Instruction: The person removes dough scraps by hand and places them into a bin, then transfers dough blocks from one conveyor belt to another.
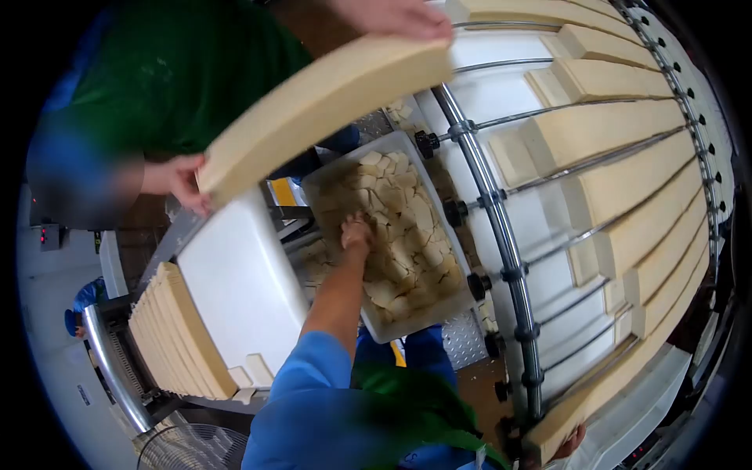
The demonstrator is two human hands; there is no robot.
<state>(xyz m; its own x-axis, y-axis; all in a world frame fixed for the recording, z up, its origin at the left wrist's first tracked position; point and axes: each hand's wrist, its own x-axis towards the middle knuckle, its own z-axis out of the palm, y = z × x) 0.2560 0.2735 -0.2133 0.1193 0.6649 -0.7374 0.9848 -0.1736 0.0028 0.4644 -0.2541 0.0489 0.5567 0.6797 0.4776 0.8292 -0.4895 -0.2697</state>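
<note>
My left hand [356, 233] reaches down into a grey bin [317, 186] of pale, broken flat pieces [403, 235]. Its fingers look apart over the pieces, with nothing visible in them. At the lower right, my right hand [570, 443] grips the near end of a long pale yellow slab [583, 399], its fingers partly hidden beneath. That slab lies along the outer edge of the white rack with metal rods.
A co-worker in a green apron [180, 86] holds a long curved slab [329, 110] across the upper middle. More slabs [619, 129] lie between rods on the right. Upright slabs [176, 333] stand beside a white board [239, 274]. A metal bar [489, 211] edges the rack.
</note>
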